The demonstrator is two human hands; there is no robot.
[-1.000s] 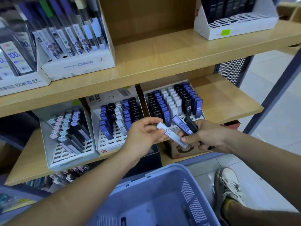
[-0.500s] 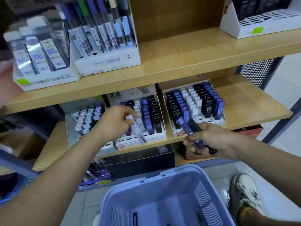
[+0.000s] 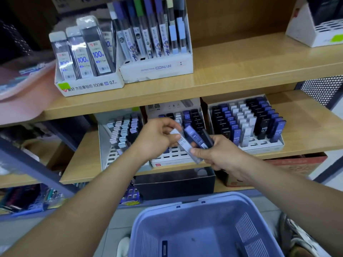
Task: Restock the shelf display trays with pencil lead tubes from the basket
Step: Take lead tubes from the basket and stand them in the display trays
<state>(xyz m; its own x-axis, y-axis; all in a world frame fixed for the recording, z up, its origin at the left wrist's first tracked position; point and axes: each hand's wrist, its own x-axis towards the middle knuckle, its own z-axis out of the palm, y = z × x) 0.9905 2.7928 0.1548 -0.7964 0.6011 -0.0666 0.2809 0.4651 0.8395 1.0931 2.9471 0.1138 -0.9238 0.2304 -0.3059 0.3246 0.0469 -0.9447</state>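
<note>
In front of the middle tray at centre frame, the left hand pinches the top end of a white tube, fingers curled on it. Just right of it, the right hand grips a blue tube and a black tube, its thumb pressing the white tube's lower end. The basket sits at bottom centre.

Top shelf hangs over everything below, so you go in from the front. Right tray is packed; bare board beside it is free.
</note>
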